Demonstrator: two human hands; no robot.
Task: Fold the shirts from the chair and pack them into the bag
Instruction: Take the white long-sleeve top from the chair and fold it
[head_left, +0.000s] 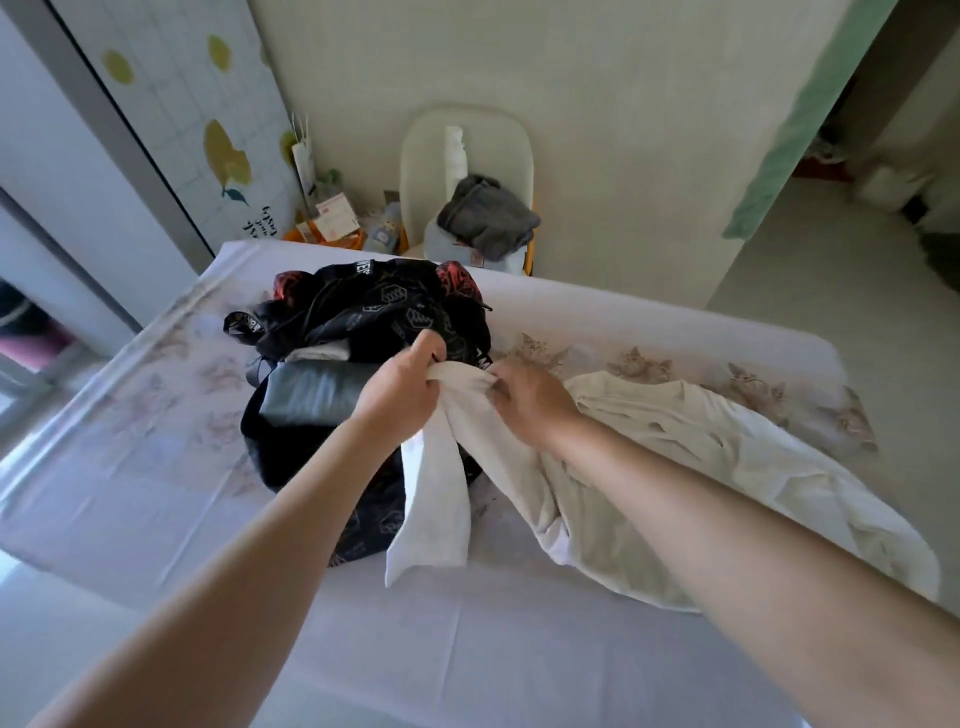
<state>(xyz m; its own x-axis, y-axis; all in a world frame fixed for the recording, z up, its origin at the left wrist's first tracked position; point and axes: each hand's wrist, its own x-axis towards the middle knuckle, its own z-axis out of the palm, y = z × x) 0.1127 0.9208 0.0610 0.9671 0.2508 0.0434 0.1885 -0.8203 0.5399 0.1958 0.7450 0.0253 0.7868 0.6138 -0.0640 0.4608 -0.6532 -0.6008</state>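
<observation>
A cream-white shirt (675, 467) lies spread over the right half of the bed, one end lifted. My left hand (400, 387) and my right hand (530, 402) both grip that lifted end, bunched between them, just above the black printed bag (374, 312). A strip of the shirt hangs down in front of the bag. The bag stands open on the bed with a folded dark grey garment (311, 389) and a bit of white cloth inside. A grey shirt (485, 218) lies crumpled on the white chair (415, 156) beyond the bed.
The bed (156, 441) has a pale floral sheet. Boxes, bottles and a paper bag (332, 218) clutter the floor by the wall behind it. A doorway with a green curtain (779, 145) opens at the right.
</observation>
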